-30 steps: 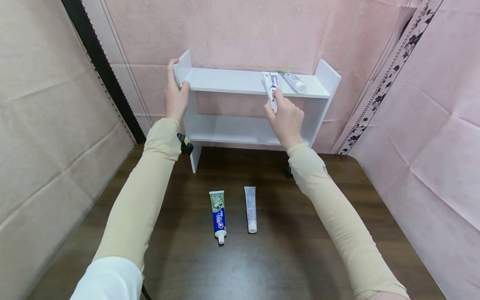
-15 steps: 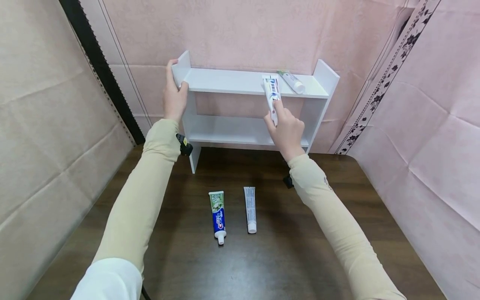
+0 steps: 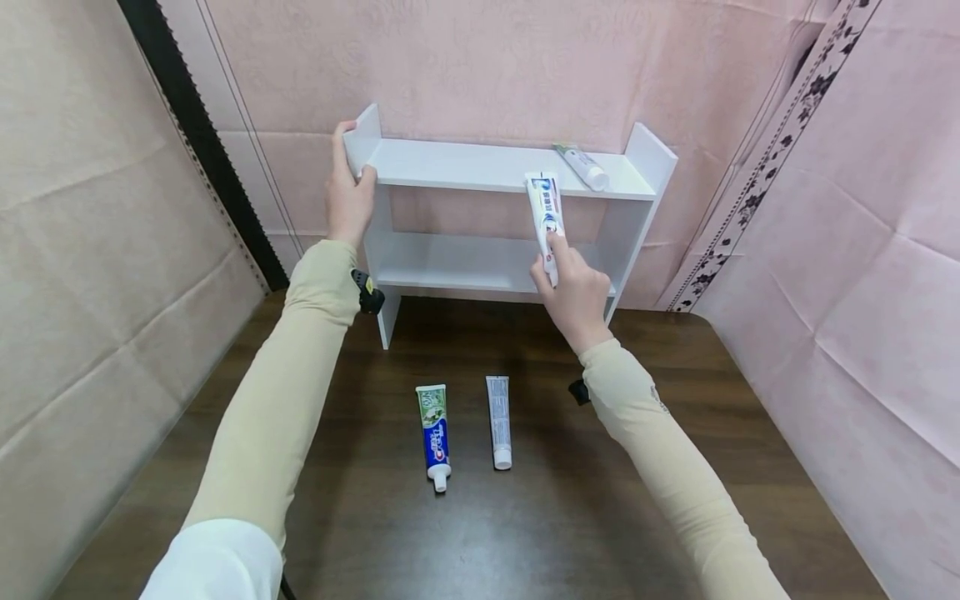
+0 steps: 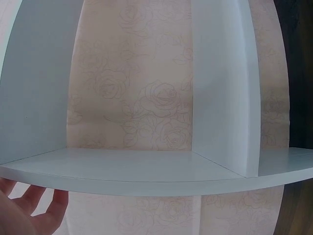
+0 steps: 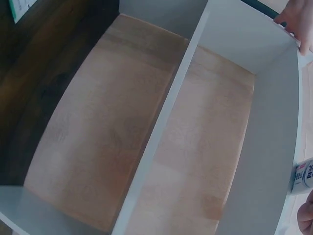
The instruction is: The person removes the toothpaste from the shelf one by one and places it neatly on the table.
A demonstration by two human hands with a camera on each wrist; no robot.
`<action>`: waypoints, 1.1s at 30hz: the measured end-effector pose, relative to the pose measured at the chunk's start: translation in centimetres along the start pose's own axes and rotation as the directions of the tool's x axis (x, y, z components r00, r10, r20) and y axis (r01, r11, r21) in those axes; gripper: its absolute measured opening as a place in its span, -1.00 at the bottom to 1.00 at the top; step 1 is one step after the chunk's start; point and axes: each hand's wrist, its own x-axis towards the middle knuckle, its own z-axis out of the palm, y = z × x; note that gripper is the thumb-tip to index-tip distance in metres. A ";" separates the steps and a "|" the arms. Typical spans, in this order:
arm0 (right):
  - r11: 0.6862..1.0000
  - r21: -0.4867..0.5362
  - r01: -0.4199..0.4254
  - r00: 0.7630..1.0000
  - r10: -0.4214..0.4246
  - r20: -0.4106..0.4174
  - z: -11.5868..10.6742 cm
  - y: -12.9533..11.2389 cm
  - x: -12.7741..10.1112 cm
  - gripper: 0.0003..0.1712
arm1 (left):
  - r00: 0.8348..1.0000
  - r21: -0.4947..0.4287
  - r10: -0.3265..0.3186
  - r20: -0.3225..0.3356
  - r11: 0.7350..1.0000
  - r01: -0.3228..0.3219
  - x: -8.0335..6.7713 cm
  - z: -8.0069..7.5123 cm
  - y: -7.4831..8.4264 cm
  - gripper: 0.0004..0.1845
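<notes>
- The white toothpaste tube (image 3: 546, 218) is pinched by its cap end in the right hand (image 3: 573, 287), held in front of the white shelf (image 3: 480, 167) at about 1 o'clock.
- The left hand (image 3: 348, 196) grips the shelf's left end, at 11 o'clock.
- Another tube (image 3: 582, 165) lies on top.
- Two tubes (image 3: 435, 435) (image 3: 499, 419) lie on the dark table (image 3: 525, 533) at 6 o'clock.

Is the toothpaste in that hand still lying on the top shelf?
No. The right hand holds the toothpaste tube off the white shelf, in front of its edge.
</notes>
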 end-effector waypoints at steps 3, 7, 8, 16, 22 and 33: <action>1.000 0.011 -0.003 1.000 0.003 -0.002 -0.1 0.1 -0.3 -0.65 | 1.000 -0.003 -0.004 0.005 1.000 0.004 0.2 0.0 0.0 -0.35; 1.000 0.015 0.000 1.000 0.000 0.010 -0.4 0.0 -0.5 -0.64 | 1.000 -0.023 -0.013 0.010 1.000 0.013 0.4 -0.2 -0.2 -0.35; 1.000 0.017 0.005 1.000 -0.005 0.013 -0.5 0.0 -0.7 -0.64 | 1.000 -0.026 -0.015 0.009 1.000 0.015 0.4 -0.2 -0.2 -0.35; 0.994 0.051 0.098 0.993 -0.094 -0.077 -0.1 0.7 -3.9 -0.68 | 1.000 -0.011 -0.009 -0.007 1.000 0.009 0.3 -0.4 -0.3 -0.34; 0.985 0.060 0.165 0.986 -0.163 -0.027 0.0 0.9 -6.3 -0.69 | 1.000 0.009 -0.007 -0.001 1.000 0.007 0.1 -0.2 -0.4 -0.35; 0.985 0.079 0.150 0.988 -0.152 0.018 -0.9 1.0 -10.2 -0.74 | 1.000 0.008 -0.002 0.004 1.000 0.002 -0.1 -0.3 -0.2 -0.35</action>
